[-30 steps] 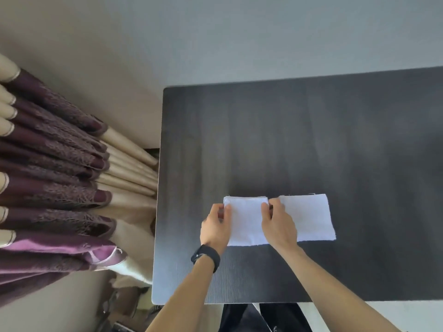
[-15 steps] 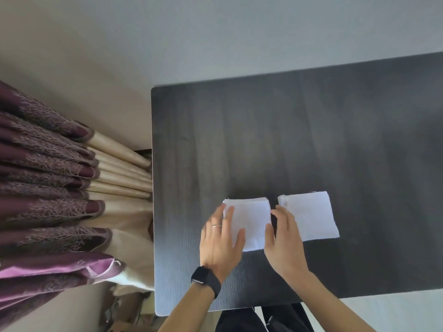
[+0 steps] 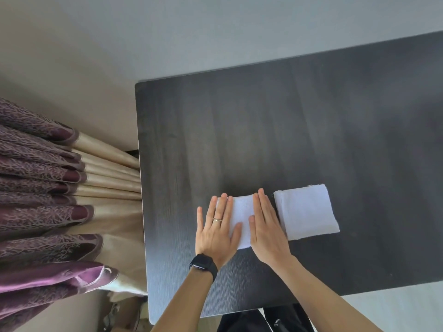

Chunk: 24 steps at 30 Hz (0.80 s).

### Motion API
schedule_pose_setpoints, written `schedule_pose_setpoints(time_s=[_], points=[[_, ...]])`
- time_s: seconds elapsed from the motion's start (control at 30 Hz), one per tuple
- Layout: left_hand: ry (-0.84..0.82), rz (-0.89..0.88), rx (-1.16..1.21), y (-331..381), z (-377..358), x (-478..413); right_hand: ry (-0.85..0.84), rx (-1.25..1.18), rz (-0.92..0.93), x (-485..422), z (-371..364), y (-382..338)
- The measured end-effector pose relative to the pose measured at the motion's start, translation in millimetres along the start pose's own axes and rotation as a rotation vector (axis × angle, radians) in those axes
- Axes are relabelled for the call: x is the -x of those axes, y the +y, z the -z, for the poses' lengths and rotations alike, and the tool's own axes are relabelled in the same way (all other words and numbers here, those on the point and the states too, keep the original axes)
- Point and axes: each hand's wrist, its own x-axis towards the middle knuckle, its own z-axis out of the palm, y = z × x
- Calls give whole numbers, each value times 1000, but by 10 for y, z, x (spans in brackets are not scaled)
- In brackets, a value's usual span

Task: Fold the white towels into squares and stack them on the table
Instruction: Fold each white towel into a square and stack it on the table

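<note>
Two folded white towels lie side by side on the dark table (image 3: 263,130). The left towel (image 3: 243,212) is a small folded square under both my hands. My left hand (image 3: 217,226) lies flat with straight fingers on its left part. My right hand (image 3: 266,224) lies flat on its right part, fingers straight and together. The right towel (image 3: 306,210) is a folded square, a narrow gap to the right of my right hand, untouched.
Purple and beige curtains (image 3: 48,200) hang close to the table's left edge. A pale wall (image 3: 215,27) rises behind the table. The table's near edge (image 3: 215,312) is just in front of my body. A black watch (image 3: 203,263) is on my left wrist.
The left towel's fold was closed into a square apart from the right one. Both hands went from pinching its edges to lying flat on top of it. The view shifted left.
</note>
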Motion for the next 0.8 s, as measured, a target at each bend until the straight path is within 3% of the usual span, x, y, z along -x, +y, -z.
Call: schedule_pose_setpoints(time_s=[0.4, 0.57, 0.67, 0.8], points=[[-70, 58, -20, 94, 196, -7, -107, -70, -96, 5, 325, -219], [-99, 57, 28, 404, 585, 68, -3, -242, -171, 465, 1009, -149], [-118, -27, 82, 765, 746, 130, 94, -364, -236, 913, 1490, 73], [-119, -217, 88, 1674, 895, 206, 246, -326, -340, 1495, 2076, 589]])
